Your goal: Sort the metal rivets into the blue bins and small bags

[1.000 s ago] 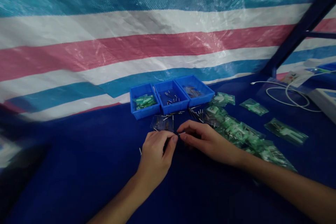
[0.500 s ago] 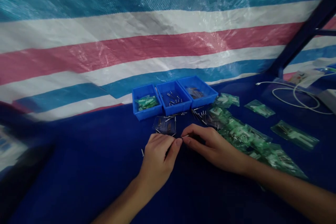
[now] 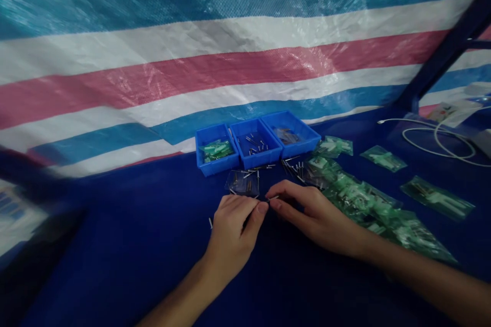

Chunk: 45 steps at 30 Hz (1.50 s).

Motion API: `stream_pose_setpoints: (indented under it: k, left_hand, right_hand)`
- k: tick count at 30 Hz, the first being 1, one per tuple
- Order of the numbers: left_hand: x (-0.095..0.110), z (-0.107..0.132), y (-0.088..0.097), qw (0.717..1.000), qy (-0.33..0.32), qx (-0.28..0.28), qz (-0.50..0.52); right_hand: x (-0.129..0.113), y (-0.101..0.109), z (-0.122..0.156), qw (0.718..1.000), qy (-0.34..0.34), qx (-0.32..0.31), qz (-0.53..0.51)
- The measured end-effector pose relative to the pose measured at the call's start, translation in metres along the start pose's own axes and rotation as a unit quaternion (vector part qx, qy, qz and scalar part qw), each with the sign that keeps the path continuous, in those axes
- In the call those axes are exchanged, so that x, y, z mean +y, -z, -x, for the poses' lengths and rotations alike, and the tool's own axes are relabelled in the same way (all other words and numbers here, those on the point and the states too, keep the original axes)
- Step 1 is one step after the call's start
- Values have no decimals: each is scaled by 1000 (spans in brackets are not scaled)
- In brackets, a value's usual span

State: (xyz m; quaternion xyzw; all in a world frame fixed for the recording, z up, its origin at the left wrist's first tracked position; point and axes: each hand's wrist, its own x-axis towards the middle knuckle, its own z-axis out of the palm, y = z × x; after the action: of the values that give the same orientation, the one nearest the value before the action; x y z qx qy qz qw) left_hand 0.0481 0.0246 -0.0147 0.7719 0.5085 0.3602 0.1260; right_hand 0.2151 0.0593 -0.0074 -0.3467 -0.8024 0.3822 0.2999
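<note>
Prob. rivets (image 3: 252,140) in mid bin (image 3: 261,158); pkts (image 3: 351,188) R.

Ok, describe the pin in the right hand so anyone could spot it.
By the striped sheet stand three blue bins. Nearer the camera, the right hand pinches a thin, light-coloured pin. That grip sets it apart: the loose pins lie on the table or in the middle bin.

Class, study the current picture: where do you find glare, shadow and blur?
Head view: glints on the glossy striped tarp; head view: dim light, with the blue tabletop darkening toward the bottom centre; head view: pale items at the left edge smeared beyond recognition, while the blue bins keep fairly clear outlines.
</note>
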Motion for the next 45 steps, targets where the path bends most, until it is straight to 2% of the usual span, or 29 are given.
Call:
stream_pose_setpoints:
  k: [6, 16, 22, 27, 35, 38, 42, 45]
  left_hand:
    - [-1, -2, 0, 1000, 8, -5, 4]
    - [-2, 0, 0, 999, 40, 8, 20]
    - [-3, -1, 0, 998, 51, 5, 21]
    - [-3, 0, 0, 999, 41, 8, 31]
    - [-1, -2, 2, 999, 32, 14, 21]
    - [-1, -2, 2, 999, 25, 5, 22]
    - [0, -1, 0, 1000, -22, -15, 14]
    - [-1, -1, -1, 999, -37, -8, 4]
  right_hand:
    - [0, 0, 0, 999, 26, -1, 28]
    - [4, 0, -2, 998, -32, 42, 47]
    - [5, 1, -3, 996, -42, 56, 46]
    - [6, 1, -2, 997, -13, 49, 63]
    - [5, -3, 3, 989, 91, 5, 118]
    - [7, -4, 3, 985, 94, 5, 145]
    - [9, -3, 2, 986, 74, 8, 146]
    - [8, -2, 2, 986, 78, 4, 147]
